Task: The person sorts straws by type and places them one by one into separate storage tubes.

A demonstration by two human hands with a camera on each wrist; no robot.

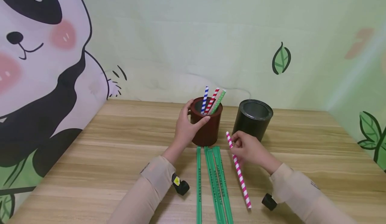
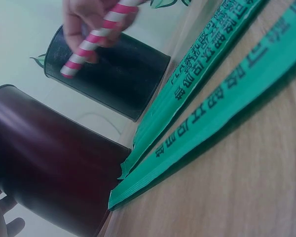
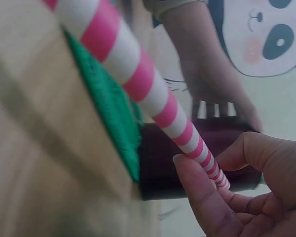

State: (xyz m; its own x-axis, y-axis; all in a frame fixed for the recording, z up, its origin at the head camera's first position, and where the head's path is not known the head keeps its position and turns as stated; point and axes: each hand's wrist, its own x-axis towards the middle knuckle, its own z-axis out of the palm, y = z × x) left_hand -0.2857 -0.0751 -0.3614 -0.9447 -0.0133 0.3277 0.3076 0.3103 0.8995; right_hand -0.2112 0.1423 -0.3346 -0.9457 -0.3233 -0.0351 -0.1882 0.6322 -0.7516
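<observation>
My left hand (image 1: 185,125) grips a dark red-brown cup (image 1: 208,132), thumb on the near side and fingers round the left. Several paper straws lean in it: a blue-striped straw (image 1: 204,98), a red-striped one and a green dotted one (image 1: 219,100) among them. Between the thumb and fingers of my right hand (image 1: 248,148) is a pink-and-white striped paper straw (image 1: 240,175). It slants over the table, its upper end right of the cup. The right wrist view shows the pinch on this straw (image 3: 153,94) near its far end.
Several green paper sleeves (image 1: 198,183) with dark print lie lengthwise on the wooden table (image 1: 120,157), between my forearms. A black can (image 1: 251,122) stands right of the cup, just behind my right hand. A panda-printed backdrop (image 1: 169,50) rises behind the table.
</observation>
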